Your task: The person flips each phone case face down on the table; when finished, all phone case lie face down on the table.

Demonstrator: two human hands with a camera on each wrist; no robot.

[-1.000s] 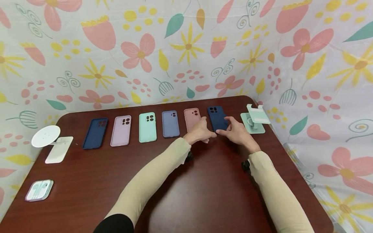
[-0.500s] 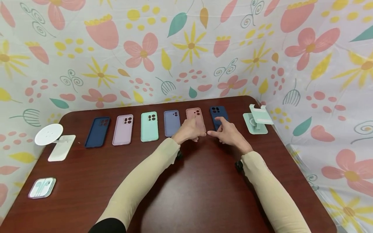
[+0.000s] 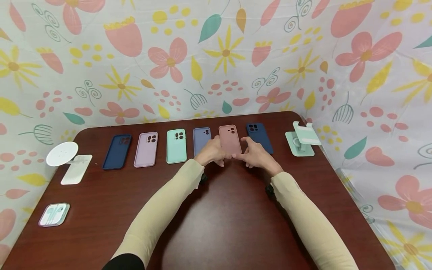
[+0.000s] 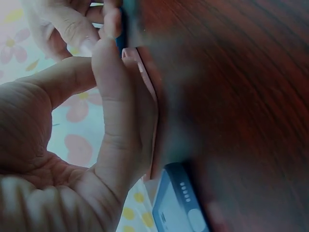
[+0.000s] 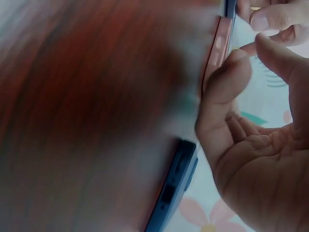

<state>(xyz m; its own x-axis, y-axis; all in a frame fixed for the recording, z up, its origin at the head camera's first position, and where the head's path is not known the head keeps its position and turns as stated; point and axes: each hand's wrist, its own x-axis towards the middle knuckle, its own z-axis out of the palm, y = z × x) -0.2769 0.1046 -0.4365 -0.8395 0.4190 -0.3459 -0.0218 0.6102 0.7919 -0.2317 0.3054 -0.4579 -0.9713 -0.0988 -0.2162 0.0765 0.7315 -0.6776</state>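
A pink phone case (image 3: pixel 230 138) lies flat, camera cutouts at its far end, with my two hands at either side of its near end. My left hand (image 3: pixel 213 150) is at its left edge, thumb by the near left corner, partly covering a periwinkle phone case (image 3: pixel 201 135). At the right edge and near corner is my right hand (image 3: pixel 257 154), thumb and index finger spread. The left wrist view shows fingers (image 4: pixel 116 106) along the pink case's edge; exact contact is hard to tell. A navy phone case (image 3: pixel 259 137) lies just right.
Leftward in the row are a mint phone case (image 3: pixel 176 148), a lilac one (image 3: pixel 146 150) and another navy one (image 3: pixel 116 153). A mint folding stand (image 3: pixel 300 138) is at the right, a white round stand (image 3: pixel 77 169) at the left. Boxed earphones (image 3: pixel 54 215) lie nearer.
Both hands have moved left, from around the right-hand navy case to the pink one. The navy case is uncovered now. The head view has shifted slightly.
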